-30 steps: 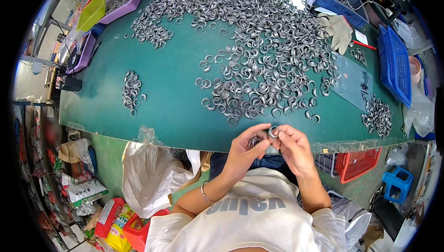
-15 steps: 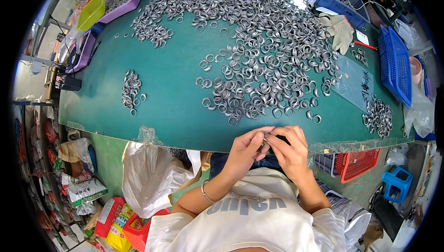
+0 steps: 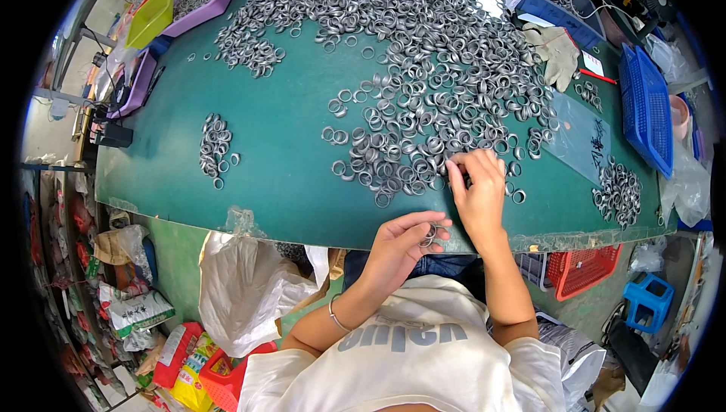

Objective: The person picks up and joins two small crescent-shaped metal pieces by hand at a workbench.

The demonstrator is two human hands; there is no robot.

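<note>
Here are a few metal rings (image 3: 431, 236), gathered in the left hand (image 3: 395, 245) right at the desk's front edge, fingers curled in around them. The right hand (image 3: 482, 194) is out over the desk, thumb and fingers half bent at the near fringe of the big ring pile (image 3: 446, 71); whether it pinches one, I cannot tell.

And what a spread that pile makes, sweeping from the far edge down the middle of the green desk (image 3: 283, 139)! Over toward the left edge sits a small ring cluster (image 3: 215, 143), and another heap (image 3: 618, 194) fills the front right corner. Just beyond that lies a clear plastic bag (image 3: 578, 136), then a pale glove (image 3: 558, 55).

Along the right edge leans a blue basket (image 3: 643, 113); at the far right corner, a blue bin (image 3: 548, 5) of rings. Far left corner: a purple tray (image 3: 206, 5) with rings, a yellow-green tray (image 3: 151, 18) alongside.

Below the front edge, on the green floor (image 3: 180, 261), a crumpled white sack (image 3: 238, 298) on the left, a red basket (image 3: 582, 267) and blue stool (image 3: 649, 300) on the right.
</note>
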